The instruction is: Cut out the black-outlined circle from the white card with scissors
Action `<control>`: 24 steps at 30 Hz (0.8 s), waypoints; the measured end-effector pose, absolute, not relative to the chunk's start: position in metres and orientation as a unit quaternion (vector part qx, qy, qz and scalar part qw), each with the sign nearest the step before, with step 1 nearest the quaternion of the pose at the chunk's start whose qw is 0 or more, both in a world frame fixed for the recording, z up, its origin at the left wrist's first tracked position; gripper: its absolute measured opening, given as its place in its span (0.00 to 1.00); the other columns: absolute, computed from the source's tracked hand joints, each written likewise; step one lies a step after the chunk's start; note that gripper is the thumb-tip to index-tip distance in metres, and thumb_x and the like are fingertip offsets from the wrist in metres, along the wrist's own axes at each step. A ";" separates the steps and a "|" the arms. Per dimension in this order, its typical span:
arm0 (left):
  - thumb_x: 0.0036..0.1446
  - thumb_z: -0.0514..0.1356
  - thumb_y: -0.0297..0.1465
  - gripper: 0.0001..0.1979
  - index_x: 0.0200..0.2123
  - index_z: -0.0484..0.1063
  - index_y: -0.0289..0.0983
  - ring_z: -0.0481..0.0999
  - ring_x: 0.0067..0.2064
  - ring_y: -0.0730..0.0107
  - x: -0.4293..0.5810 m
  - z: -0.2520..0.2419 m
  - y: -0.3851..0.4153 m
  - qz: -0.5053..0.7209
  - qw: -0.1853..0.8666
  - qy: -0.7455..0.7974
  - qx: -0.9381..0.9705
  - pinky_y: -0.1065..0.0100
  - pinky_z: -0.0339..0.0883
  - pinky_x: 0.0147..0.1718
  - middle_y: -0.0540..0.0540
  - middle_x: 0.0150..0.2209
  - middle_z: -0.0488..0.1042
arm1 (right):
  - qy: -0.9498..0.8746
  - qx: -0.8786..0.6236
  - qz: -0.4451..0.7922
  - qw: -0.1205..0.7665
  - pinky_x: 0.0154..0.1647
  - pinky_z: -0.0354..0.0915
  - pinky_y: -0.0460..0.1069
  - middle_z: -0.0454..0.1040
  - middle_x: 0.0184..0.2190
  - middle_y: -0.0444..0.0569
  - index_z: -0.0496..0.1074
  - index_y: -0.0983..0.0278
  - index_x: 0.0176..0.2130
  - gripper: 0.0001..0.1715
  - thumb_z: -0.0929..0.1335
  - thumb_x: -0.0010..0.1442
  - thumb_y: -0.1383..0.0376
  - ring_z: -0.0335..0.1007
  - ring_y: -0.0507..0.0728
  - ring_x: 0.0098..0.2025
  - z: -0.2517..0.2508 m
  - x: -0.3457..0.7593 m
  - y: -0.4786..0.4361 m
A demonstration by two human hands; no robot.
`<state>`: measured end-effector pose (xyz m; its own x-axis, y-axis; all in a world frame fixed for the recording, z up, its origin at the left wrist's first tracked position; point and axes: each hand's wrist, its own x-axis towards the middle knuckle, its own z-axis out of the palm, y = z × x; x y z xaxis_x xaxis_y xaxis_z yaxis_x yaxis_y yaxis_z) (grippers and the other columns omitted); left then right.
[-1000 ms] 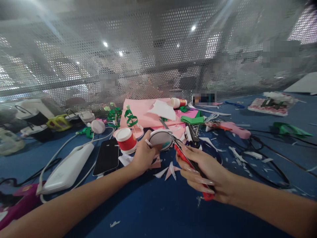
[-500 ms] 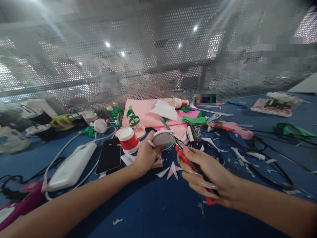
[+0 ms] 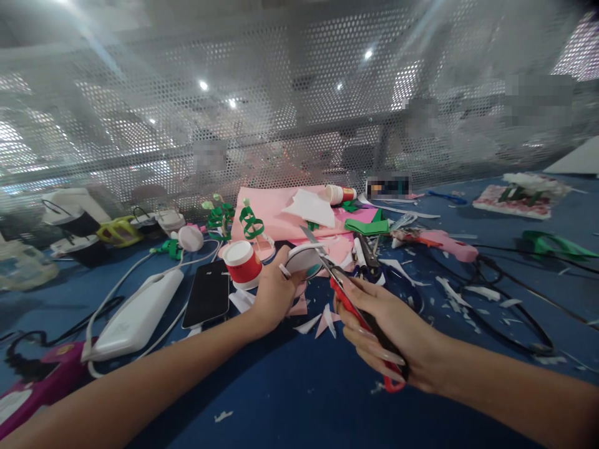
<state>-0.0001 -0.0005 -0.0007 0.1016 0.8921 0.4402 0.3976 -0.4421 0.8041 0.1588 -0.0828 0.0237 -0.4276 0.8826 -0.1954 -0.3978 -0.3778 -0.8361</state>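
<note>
My left hand (image 3: 274,287) is closed on a round, white-rimmed piece (image 3: 299,262) that looks like a paper cup, its hollow side tilted my way. In my right hand (image 3: 381,327) is a pair of scissors (image 3: 358,312) with red and black handles, my fingers wrapped round the grips. The blades meet the piece's right rim, one of them reaching past its top; the exact contact is hard to make out. Left of my left hand stands a red and white paper cup (image 3: 243,265). White and pink paper scraps (image 3: 326,322) lie below, between my hands.
A phone (image 3: 206,293), a white power bank (image 3: 135,316) and a purple glue gun (image 3: 47,380) lie at left. Green spiral paper plants (image 3: 251,222) stand behind. Pink paper (image 3: 266,209) spreads at the back. A pink glue gun (image 3: 449,243) with a cord lies right.
The scissors and my right hand have shifted slightly left, and the handles look a little closer together. The piece in my left hand has tipped slightly.
</note>
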 end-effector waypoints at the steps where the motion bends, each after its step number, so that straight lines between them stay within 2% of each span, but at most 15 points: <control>1: 0.49 0.58 0.30 0.08 0.35 0.66 0.37 0.71 0.30 0.70 0.000 -0.001 -0.002 0.482 0.257 0.463 0.698 0.72 0.65 0.28 0.51 0.28 0.72 | -0.372 -0.329 0.759 0.420 0.03 0.50 0.39 0.56 0.08 0.34 0.57 0.62 0.23 0.18 0.57 0.64 0.61 0.41 0.43 0.05 0.023 0.159 -0.082; 6: 0.49 0.57 0.30 0.06 0.33 0.66 0.38 0.69 0.27 0.71 0.002 0.001 -0.007 0.467 0.267 0.465 0.703 0.73 0.64 0.24 0.52 0.24 0.70 | -0.385 -0.328 0.750 0.427 0.03 0.51 0.39 0.57 0.09 0.34 0.58 0.62 0.25 0.16 0.58 0.63 0.59 0.43 0.44 0.05 0.023 0.160 -0.082; 17: 0.47 0.58 0.26 0.10 0.36 0.66 0.38 0.71 0.30 0.70 0.000 -0.001 0.001 0.486 0.228 0.477 0.696 0.73 0.65 0.26 0.51 0.29 0.72 | -0.401 -0.331 0.743 0.422 0.03 0.51 0.39 0.59 0.10 0.34 0.58 0.61 0.28 0.15 0.60 0.61 0.55 0.45 0.44 0.05 0.015 0.157 -0.085; 24: 0.48 0.58 0.28 0.05 0.31 0.65 0.38 0.63 0.24 0.74 0.000 0.002 -0.008 0.431 0.185 0.483 0.740 0.74 0.58 0.21 0.55 0.21 0.64 | -0.409 -0.360 0.721 0.427 0.03 0.52 0.39 0.60 0.12 0.33 0.57 0.60 0.31 0.13 0.61 0.60 0.55 0.46 0.44 0.05 0.014 0.157 -0.087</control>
